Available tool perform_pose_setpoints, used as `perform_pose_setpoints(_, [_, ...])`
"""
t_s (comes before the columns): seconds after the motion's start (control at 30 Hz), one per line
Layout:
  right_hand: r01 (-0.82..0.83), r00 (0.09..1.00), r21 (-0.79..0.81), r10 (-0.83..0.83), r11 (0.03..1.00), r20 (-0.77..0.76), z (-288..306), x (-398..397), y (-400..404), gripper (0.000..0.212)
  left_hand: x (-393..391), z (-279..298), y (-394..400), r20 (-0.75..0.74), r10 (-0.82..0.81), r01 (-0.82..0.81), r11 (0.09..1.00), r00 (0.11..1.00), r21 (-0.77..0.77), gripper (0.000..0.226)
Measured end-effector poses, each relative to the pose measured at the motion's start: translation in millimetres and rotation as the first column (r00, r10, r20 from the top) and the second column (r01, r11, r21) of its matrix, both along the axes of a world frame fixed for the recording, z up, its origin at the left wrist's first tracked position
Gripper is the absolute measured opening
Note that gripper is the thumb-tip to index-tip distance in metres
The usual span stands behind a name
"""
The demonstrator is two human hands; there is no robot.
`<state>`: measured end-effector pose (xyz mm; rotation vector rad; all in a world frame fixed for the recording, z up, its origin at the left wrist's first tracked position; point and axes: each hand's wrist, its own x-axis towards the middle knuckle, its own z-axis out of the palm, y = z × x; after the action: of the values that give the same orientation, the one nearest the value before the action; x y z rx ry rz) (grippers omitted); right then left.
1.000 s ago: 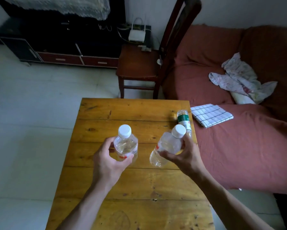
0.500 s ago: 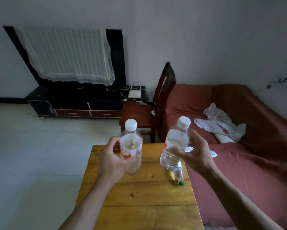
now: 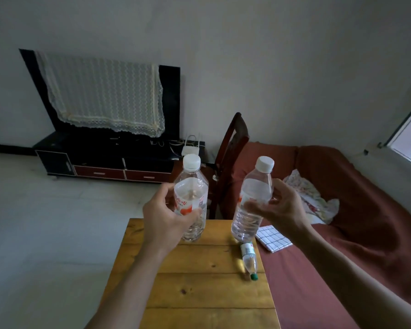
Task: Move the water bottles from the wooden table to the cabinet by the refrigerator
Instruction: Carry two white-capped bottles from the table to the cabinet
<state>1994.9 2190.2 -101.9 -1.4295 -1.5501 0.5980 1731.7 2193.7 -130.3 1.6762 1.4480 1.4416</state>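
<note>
My left hand (image 3: 163, 218) grips a clear water bottle with a white cap and a red-and-white label (image 3: 192, 184), held upright above the far edge of the wooden table (image 3: 199, 295). My right hand (image 3: 280, 206) holds a second clear white-capped bottle (image 3: 253, 205), tilted slightly, over the table's far right corner. A third, smaller bottle with a green cap (image 3: 249, 260) lies on its side near the table's right edge. No refrigerator or cabinet beside one is in view.
A dark wooden chair (image 3: 233, 148) stands just beyond the table. A bed with a red cover (image 3: 356, 224) runs along the right, bearing a checked cloth (image 3: 272, 238) and crumpled fabric (image 3: 311, 198). A black TV stand (image 3: 104, 160) with a lace-draped screen sits at the back left.
Both hands have lifted their bottles off the table and raised them. The view has tilted up from the tabletop to the room, and the green-capped bottle now appears lower in view.
</note>
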Motion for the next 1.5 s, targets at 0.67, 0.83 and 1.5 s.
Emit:
perform_pose_setpoints(0.67, [-0.494,0.864,-0.004,0.490,0.869,-0.113,-5.3,-27.7,-28.9,0.054,11.3,15.1,-159.5,-0.147,0.452,-0.471,0.869,0.880,-0.152,0.049])
perform_pose_setpoints(0.83, [-0.574,0.816,-0.017,0.570,0.819,-0.099,0.5,-63.0,-49.7,0.061,-11.1,22.7,-205.7,-0.127,0.565,-0.578,0.802,0.815,-0.146,0.050])
perform_pose_setpoints(1.5, [-0.822,0.569,-0.019,0.821,0.569,-0.047,8.9,-325.8,-263.9,0.055,-209.8,5.4,-476.2,-0.046,0.836,-0.834,0.539,0.547,-0.114,0.052])
